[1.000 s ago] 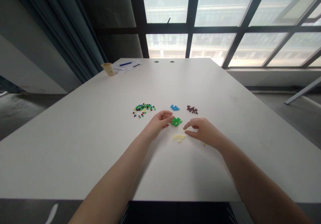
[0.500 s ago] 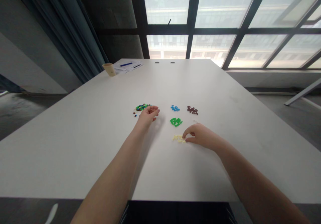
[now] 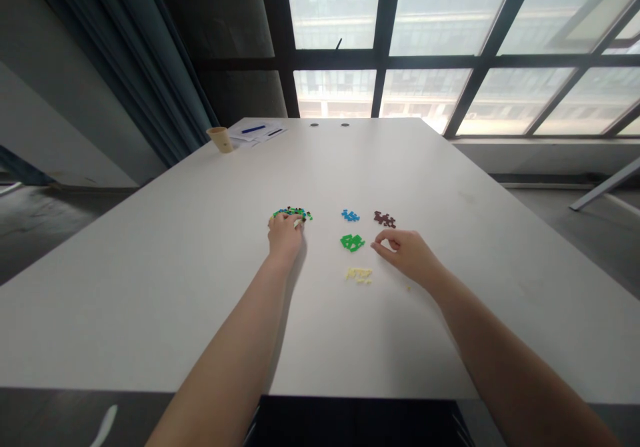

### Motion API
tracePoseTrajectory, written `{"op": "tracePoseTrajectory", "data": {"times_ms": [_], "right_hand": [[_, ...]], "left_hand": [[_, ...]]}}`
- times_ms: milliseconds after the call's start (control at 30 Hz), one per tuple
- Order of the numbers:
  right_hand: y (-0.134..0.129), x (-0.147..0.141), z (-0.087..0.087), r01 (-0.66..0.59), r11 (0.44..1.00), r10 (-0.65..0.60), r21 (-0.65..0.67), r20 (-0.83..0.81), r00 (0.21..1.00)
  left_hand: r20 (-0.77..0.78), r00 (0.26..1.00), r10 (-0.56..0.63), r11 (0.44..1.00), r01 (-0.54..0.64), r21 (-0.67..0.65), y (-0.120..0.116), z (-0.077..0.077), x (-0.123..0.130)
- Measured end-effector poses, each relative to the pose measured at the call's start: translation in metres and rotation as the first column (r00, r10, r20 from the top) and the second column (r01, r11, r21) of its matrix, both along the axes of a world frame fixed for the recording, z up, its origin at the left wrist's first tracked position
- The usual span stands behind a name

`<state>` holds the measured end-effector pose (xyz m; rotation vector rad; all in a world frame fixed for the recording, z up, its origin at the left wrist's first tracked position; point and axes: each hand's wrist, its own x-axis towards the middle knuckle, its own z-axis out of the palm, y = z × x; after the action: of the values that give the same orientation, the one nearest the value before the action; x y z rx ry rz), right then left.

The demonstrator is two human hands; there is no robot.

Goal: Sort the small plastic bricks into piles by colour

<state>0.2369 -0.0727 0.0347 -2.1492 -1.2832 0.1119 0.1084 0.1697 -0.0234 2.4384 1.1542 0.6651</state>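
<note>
Mixed plastic bricks (image 3: 293, 213) lie under left hand's (image 3: 285, 237) curled fingers, grip unclear; right hand's (image 3: 406, 252) fingers parted, empty, over open tabletop (image 3: 150, 300).

Mixed pile of small plastic bricks (image 3: 293, 213): green, blue, black, dark red and yellow, speckled with no order. Taking the green bricks (image 3: 353, 242) as centre, all one bright green: at 12 o'clock, blue bricks (image 3: 351, 215), a vivid sky blue; at 2 o'clock, brown bricks (image 3: 385, 219), dark chocolate; at 6 o'clock, yellow bricks (image 3: 359, 274), pale cream-yellow; mixed pile at 10 o'clock. Beneath them all, a plain white table (image 3: 150, 300). Far off at 11 o'clock, a tan paper cup (image 3: 220, 139) with a darker rim band, and white papers (image 3: 250, 131) carrying a blue pen (image 3: 253, 129). Dark teal curtain (image 3: 150, 80) in vertical folds; black window frame (image 3: 383, 60) in a grid.
</note>
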Motion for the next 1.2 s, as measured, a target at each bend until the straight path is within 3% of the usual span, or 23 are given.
{"op": "tracePoseTrajectory", "data": {"times_ms": [300, 433, 533, 600, 633, 700, 767, 800, 867, 933, 1000, 1100, 1200], "right_hand": [[0.0, -0.002, -0.001, -0.012, 1.0, 0.012, 0.006, 0.008, 1.0], [0.0, -0.001, -0.001, -0.009, 1.0, 0.008, 0.016, 0.02, 1.0], [0.0, 0.0, 0.0, -0.004, 0.999, 0.002, 0.049, 0.027, 1.0], [0.001, 0.0, 0.0, 0.003, 0.998, -0.005, 0.063, 0.027, 1.0], [0.001, -0.001, 0.001, 0.005, 0.998, -0.007, 0.07, 0.028, 1.0], [0.001, -0.002, 0.001, 0.004, 0.996, -0.008, 0.091, 0.033, 0.999], [0.001, -0.004, 0.0, 0.007, 0.991, -0.013, 0.132, 0.046, 0.999], [0.002, -0.005, 0.0, 0.01, 0.987, -0.019, 0.161, 0.053, 0.998], [0.002, -0.007, 0.0, 0.012, 0.973, -0.027, 0.229, 0.063, 0.998], [0.002, -0.009, 0.001, -0.019, 0.955, -0.001, 0.295, 0.067, 0.998], [0.002, -0.011, 0.003, -0.087, 0.933, 0.065, 0.35, 0.075, 0.995], [0.002, -0.015, 0.005, -0.167, 0.9, 0.135, 0.403, 0.107, 0.985], [0.003, -0.018, 0.005, -0.169, 0.893, 0.126, 0.417, 0.129, 0.984]], "left_hand": [[0.021, 1.0, -0.007, 1.0, 0.007, -0.002, 0.004, 0.0, 0.001], [0.156, 0.987, -0.041, 0.997, 0.05, -0.058, 0.002, 0.007, 0.004], [0.35, 0.934, -0.076, 0.963, 0.16, -0.217, -0.01, 0.017, 0.009], [0.53, 0.848, -0.017, 0.852, 0.289, -0.435, -0.025, 0.025, 0.011], [0.602, 0.797, 0.05, 0.755, 0.364, -0.545, -0.035, 0.029, 0.012], [0.676, 0.714, 0.184, 0.442, 0.554, -0.705, -0.056, 0.038, 0.012], [0.677, 0.683, 0.273, 0.111, 0.677, -0.728, -0.075, 0.044, 0.011], [0.664, 0.68, 0.31, -0.016, 0.702, -0.712, -0.083, 0.046, 0.011], [0.626, 0.694, 0.356, -0.199, 0.711, -0.675, -0.094, 0.048, 0.009], [0.594, 0.716, 0.367, -0.306, 0.696, -0.65, -0.099, 0.047, 0.008], [0.581, 0.733, 0.354, -0.361, 0.68, -0.638, -0.102, 0.045, 0.008], [0.587, 0.737, 0.336, -0.389, 0.676, -0.626, -0.103, 0.041, 0.007], [0.591, 0.738, 0.326, -0.402, 0.674, -0.62, -0.104, 0.039, 0.007]]}}
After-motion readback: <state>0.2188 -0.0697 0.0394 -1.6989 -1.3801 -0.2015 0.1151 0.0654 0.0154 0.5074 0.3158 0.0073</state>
